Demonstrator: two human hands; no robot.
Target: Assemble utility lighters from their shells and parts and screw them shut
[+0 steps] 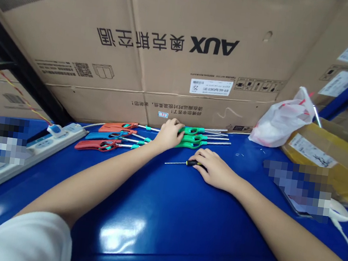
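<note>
My left hand [170, 133] is at the back of the blue table, its fingers curled over the handle ends of the stacked green long-neck lighters [192, 139]. What exactly those fingers grip is partly hidden. In my right hand [214, 168], low over the tabletop, is a screwdriver [190, 163] with a black and yellow handle, its thin shaft pointing left. To the left lie an orange lighter [115, 128], a blue lighter [106, 134] and a red lighter [93, 144], their metal necks pointing right.
A large cardboard carton [170, 10] stands behind the table [162, 223]. On the left is a white power strip [44, 144] with plugs and cables. A white plastic bag [281, 119], a taped box [342, 165] and a blurred-out device [301, 190] are on the right.
</note>
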